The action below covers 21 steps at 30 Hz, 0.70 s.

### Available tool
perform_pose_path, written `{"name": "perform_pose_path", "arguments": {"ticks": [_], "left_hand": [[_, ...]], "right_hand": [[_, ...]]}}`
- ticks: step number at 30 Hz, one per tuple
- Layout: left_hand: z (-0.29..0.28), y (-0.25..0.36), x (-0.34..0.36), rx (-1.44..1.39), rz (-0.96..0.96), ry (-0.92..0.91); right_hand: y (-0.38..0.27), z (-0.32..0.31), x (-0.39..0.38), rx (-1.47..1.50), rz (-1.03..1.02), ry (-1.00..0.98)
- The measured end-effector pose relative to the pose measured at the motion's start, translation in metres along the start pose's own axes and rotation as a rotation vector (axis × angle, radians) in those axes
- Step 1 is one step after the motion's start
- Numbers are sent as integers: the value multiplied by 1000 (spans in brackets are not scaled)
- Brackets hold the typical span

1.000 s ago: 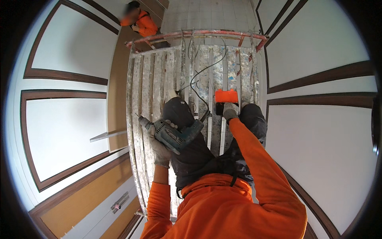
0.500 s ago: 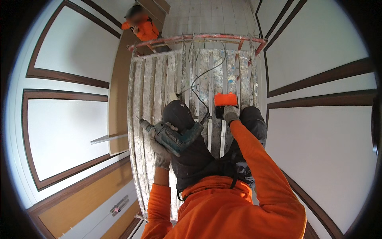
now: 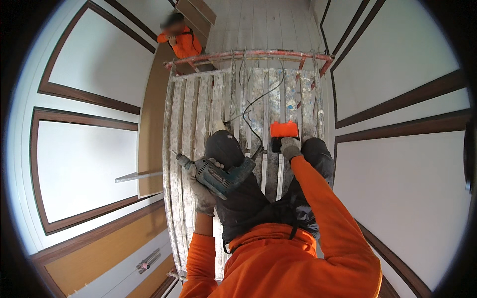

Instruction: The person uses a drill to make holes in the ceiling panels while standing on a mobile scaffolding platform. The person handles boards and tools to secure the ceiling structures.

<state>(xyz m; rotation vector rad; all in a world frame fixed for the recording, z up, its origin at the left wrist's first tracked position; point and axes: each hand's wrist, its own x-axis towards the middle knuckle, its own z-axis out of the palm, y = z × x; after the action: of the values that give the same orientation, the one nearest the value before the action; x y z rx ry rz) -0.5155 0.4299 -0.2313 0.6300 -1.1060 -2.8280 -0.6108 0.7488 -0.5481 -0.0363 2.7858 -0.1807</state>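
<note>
My left hand (image 3: 202, 191), in a grey knit glove, is wrapped around a teal power drill (image 3: 218, 176). The drill lies across my left thigh, with its bit pointing to the far left. On the platform between my knees sits a small box (image 3: 284, 130) with a bright orange lid part and a black lower part. My gloved right hand (image 3: 290, 147) is at the black part, its fingers curled against it; their tips are partly hidden. A black power cord (image 3: 247, 113) runs from the drill's rear over the slats.
I sit on a paint-splattered slatted metal platform (image 3: 174, 124) with a red end rail (image 3: 248, 52). Beyond it, lower down at the far left, is a person (image 3: 185, 42) in orange. Panelled walls (image 3: 89, 164) flank both sides. A metal strip (image 3: 139, 176) juts out at left.
My view has shifted a little, so the platform and the person beyond appear slightly lower and farther right. Both hands keep their places on the drill and at the box.
</note>
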Motion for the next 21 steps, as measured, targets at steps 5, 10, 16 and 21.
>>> {"name": "perform_pose_path", "arguments": {"ticks": [5,10,16,21], "left_hand": [[7,-1,3,-42,-4,70],[8,-6,9,-52,-32,18],[29,-13,10,79,-50,-13],[66,-16,-23,271,2,-124]], "right_hand": [[1,-30,-22,249,-68,138],[5,-91,-56,638,106,191],[17,-129,-91,1050,100,320],[-2,-219,-141,1460,12,231]]}}
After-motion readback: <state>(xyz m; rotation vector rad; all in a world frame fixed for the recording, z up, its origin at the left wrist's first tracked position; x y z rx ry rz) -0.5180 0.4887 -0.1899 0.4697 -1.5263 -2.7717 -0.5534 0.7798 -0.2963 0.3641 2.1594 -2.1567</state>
